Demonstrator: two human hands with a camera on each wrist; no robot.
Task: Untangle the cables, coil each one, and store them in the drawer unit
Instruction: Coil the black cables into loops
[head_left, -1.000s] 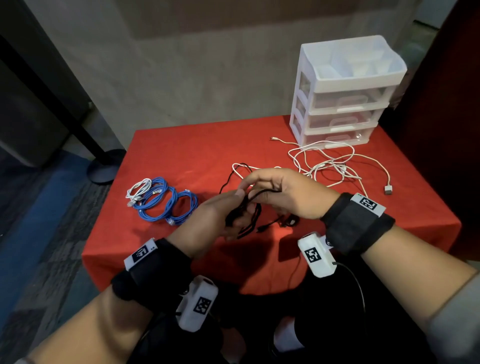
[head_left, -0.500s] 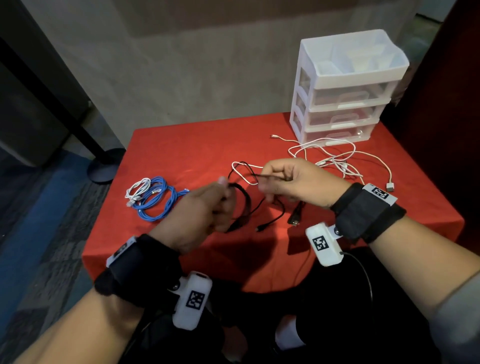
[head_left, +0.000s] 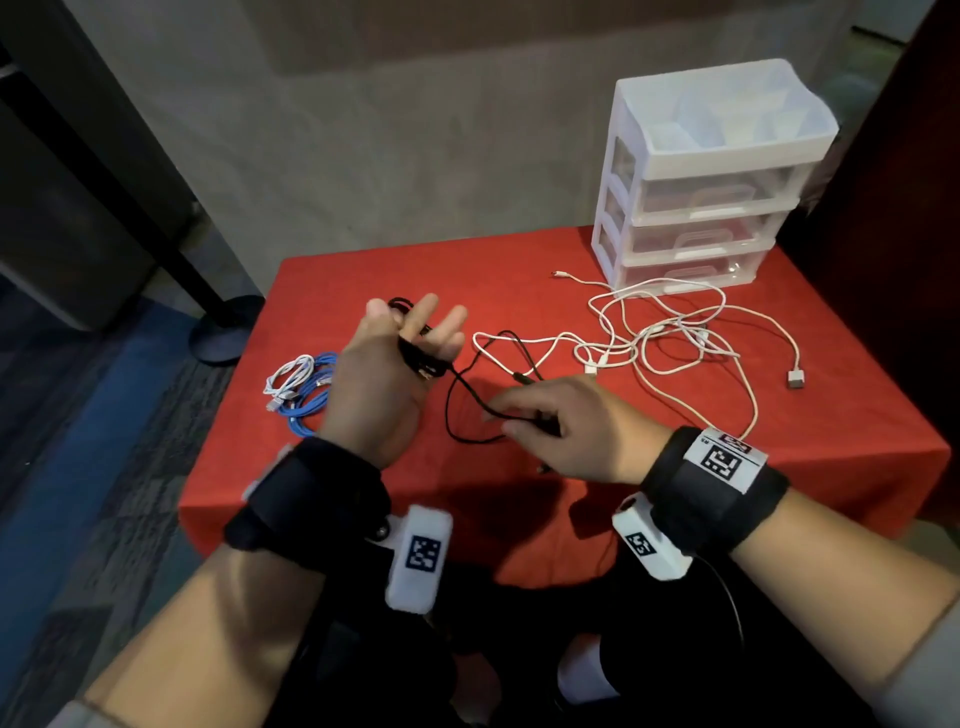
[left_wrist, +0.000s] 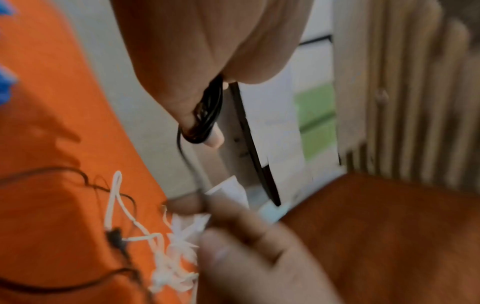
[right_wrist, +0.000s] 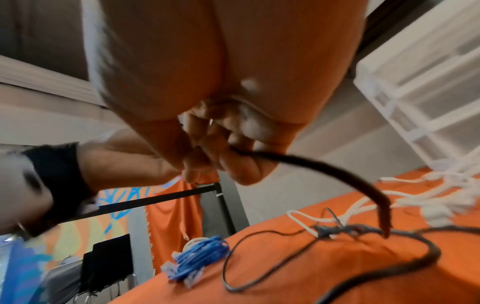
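1. My left hand (head_left: 382, 379) is raised over the middle of the red-clothed table (head_left: 519, 270), fingers (head_left: 423, 314) spread and mostly straight, with several turns of the thin black cable (head_left: 457, 410) wound round the palm and thumb side.
2. Left wrist view: black loops (left_wrist: 207, 111) sit wrapped round one finger, pressed against the hand.
3. My right hand (head_left: 566, 426) is low near the front edge, fingers curled, pinching the loose run of that black cable; right wrist view shows the strand (right_wrist: 324, 164) leaving the fingertips and dropping to the cloth.
4. Between my hands the black cable hangs in a slack loop that touches the cloth.
5. The tangled white charging cables (head_left: 670, 332) are spread over the right half of the table, from just in front of the drawer unit toward the right edge; one white loop crosses the black cable near the table's middle.
6. The white plastic three-drawer unit (head_left: 711, 171) stands at the back right corner, drawers pushed in, open tray on top.
7. The coiled blue network cable (head_left: 311, 395) lies by the left edge, and a small coiled white cable (head_left: 288, 376) touches its left side. Both well apart from the drawer unit.
8. Black wrist straps (head_left: 711, 493) with white marker tags on both forearms.
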